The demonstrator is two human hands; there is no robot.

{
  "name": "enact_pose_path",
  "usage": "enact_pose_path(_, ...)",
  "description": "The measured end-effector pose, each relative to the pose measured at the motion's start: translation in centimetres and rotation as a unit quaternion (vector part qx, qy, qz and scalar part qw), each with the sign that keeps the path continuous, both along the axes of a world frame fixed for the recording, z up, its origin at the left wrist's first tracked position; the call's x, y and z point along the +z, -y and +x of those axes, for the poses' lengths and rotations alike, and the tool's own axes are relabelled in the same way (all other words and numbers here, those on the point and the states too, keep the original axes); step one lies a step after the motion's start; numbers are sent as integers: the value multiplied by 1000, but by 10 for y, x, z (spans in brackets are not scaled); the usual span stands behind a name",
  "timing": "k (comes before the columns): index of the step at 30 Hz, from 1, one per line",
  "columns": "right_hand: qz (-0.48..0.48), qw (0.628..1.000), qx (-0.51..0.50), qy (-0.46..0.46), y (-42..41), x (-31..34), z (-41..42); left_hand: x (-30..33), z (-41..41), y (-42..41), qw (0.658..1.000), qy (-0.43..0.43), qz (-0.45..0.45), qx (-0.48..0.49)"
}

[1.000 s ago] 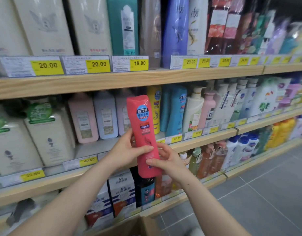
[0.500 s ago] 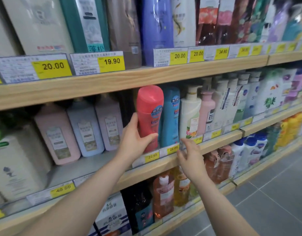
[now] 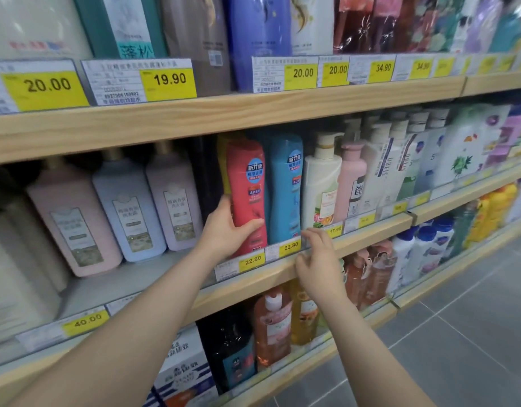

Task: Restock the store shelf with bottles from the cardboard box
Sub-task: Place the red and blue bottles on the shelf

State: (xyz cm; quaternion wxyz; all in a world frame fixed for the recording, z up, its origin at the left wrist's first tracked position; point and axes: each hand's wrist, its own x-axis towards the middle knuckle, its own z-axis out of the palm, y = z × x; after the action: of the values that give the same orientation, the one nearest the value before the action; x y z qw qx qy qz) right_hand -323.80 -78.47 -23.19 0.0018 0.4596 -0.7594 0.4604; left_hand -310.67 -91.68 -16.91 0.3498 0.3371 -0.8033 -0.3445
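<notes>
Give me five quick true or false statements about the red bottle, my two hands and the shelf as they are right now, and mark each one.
1. The left hand grips the red bottle. True.
2. The red bottle stands on the top shelf. False: it stands on the middle shelf, under the top board.
3. A blue bottle stands directly to the right of the red one. True.
4. The right hand holds a second bottle. False: it holds nothing and is at the shelf's front edge, by the price tags.
5. The price tag below the red bottle reads 40.00. False: it reads 22.80.
</notes>
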Motion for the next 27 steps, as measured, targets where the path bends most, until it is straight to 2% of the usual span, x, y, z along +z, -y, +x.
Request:
enact_pose_path(10, 21, 1000, 16, -3, -4, 4, 2, -7, 3, -11, 1000, 21, 11, 20)
enact_pose_path(16, 49, 996, 49, -47, -15, 5, 36, -26, 82, -70, 993, 7, -116, 27)
enact_pose_path(19, 58, 991, 102, -69, -26, -1, 76, -65, 145, -106, 993, 51, -98, 29)
enact_pose_path(23, 101, 980, 164, -55, -49, -32, 135, -133, 223, -147, 993, 99, -41, 46)
enact_pose_path(27, 153, 967, 203, 6, -76, -88, 200, -197, 293, -182, 982, 156, 29, 103)
